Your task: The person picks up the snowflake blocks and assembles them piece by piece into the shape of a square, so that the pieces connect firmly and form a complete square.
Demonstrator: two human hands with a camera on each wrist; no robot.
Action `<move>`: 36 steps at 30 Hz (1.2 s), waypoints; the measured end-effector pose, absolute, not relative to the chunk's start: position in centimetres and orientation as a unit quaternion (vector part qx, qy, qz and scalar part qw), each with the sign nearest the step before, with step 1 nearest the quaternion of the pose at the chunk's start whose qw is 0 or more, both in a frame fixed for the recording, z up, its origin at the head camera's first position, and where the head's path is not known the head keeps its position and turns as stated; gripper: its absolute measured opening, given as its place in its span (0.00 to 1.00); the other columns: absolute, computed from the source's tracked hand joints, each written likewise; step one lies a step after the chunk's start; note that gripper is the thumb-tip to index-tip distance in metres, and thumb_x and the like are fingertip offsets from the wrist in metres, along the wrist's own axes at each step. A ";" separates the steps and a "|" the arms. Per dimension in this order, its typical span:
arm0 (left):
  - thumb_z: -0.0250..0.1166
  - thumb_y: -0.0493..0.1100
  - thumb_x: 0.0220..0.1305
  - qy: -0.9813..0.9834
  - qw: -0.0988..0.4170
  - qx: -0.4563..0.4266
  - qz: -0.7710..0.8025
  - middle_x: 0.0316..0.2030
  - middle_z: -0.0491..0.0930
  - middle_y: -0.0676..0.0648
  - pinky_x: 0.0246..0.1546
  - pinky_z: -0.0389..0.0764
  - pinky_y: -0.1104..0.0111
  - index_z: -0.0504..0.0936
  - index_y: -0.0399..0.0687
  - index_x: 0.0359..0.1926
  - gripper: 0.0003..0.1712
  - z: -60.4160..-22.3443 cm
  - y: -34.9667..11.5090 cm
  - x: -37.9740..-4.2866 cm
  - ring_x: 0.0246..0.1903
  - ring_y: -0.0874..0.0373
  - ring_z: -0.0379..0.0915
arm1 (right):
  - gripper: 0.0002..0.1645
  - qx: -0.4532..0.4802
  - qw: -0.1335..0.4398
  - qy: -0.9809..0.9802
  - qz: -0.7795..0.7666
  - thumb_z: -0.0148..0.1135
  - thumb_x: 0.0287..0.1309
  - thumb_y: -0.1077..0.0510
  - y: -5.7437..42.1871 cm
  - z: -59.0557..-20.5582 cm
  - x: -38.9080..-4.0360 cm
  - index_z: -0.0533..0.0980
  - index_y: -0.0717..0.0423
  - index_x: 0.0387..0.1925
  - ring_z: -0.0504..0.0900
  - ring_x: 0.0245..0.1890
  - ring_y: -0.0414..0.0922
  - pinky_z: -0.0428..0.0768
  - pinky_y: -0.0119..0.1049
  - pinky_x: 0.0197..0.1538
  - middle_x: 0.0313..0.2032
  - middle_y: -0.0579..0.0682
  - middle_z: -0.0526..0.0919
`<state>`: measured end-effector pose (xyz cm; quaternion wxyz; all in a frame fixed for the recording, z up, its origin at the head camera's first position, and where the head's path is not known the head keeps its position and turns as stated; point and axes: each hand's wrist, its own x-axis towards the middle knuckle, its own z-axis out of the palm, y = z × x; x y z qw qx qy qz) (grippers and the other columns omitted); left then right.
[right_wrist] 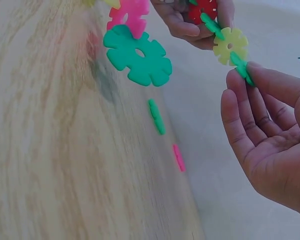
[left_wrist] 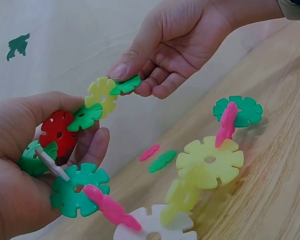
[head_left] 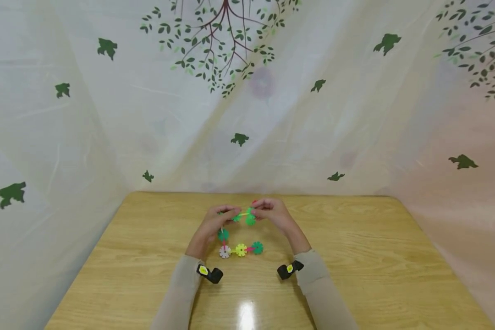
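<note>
A chain of notched plastic snowflake discs runs between both hands and bends back toward the person. My left hand grips the chain around a red disc and the green disc joined to it. With thumb and fingers, my right hand pinches the green disc at the chain's end, which is slotted into a pale yellow disc. From the left hand the chain continues through a teal disc, a white disc and a yellow disc to another teal disc.
Beyond the chain, a loose green disc and a loose pink disc lie on the wooden table near its far edge. A pale curtain with printed leaves hangs behind the table and along its sides.
</note>
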<state>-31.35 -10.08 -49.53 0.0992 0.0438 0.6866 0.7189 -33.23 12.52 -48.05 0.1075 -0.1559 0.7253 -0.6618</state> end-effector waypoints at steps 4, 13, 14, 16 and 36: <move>0.68 0.42 0.69 0.684 0.094 0.040 0.723 0.50 0.85 0.45 0.60 0.80 0.50 0.86 0.35 0.48 0.14 -49.4 -9.9 -31.4 0.42 0.62 0.81 | 0.15 -0.159 0.098 0.723 -0.665 0.67 0.64 0.66 12.5 -47.9 -33.2 0.79 0.75 0.48 0.85 0.34 0.43 0.88 0.40 0.43 0.31 0.41 0.87; 0.69 0.39 0.68 0.663 0.078 0.031 0.744 0.43 0.87 0.50 0.55 0.84 0.55 0.86 0.32 0.44 0.12 -49.4 -9.6 -31.1 0.42 0.61 0.82 | 0.14 -0.154 0.094 0.718 -0.672 0.66 0.64 0.68 12.5 -47.9 -33.0 0.80 0.76 0.47 0.86 0.33 0.44 0.88 0.36 0.41 0.30 0.41 0.87; 0.68 0.39 0.68 0.662 0.076 0.033 0.745 0.44 0.87 0.49 0.54 0.85 0.58 0.86 0.32 0.45 0.12 -49.4 -9.5 -31.0 0.42 0.61 0.82 | 0.14 -0.153 0.094 0.718 -0.673 0.67 0.63 0.68 12.6 -48.0 -33.0 0.80 0.76 0.47 0.86 0.32 0.43 0.88 0.35 0.40 0.30 0.41 0.87; 0.68 0.39 0.68 0.660 0.072 0.033 0.747 0.46 0.87 0.44 0.51 0.86 0.62 0.86 0.31 0.44 0.12 -49.2 -9.4 -30.9 0.42 0.62 0.82 | 0.14 -0.153 0.092 0.719 -0.672 0.67 0.63 0.67 12.6 -48.0 -33.0 0.80 0.75 0.47 0.86 0.32 0.42 0.87 0.35 0.40 0.30 0.41 0.87; 0.68 0.42 0.69 0.676 0.084 0.047 0.731 0.53 0.83 0.38 0.58 0.82 0.55 0.86 0.34 0.46 0.13 -49.4 -10.1 -31.2 0.44 0.60 0.81 | 0.13 -0.147 0.093 0.728 -0.663 0.68 0.63 0.66 12.3 -48.1 -33.3 0.81 0.72 0.45 0.84 0.30 0.36 0.87 0.37 0.42 0.31 0.40 0.87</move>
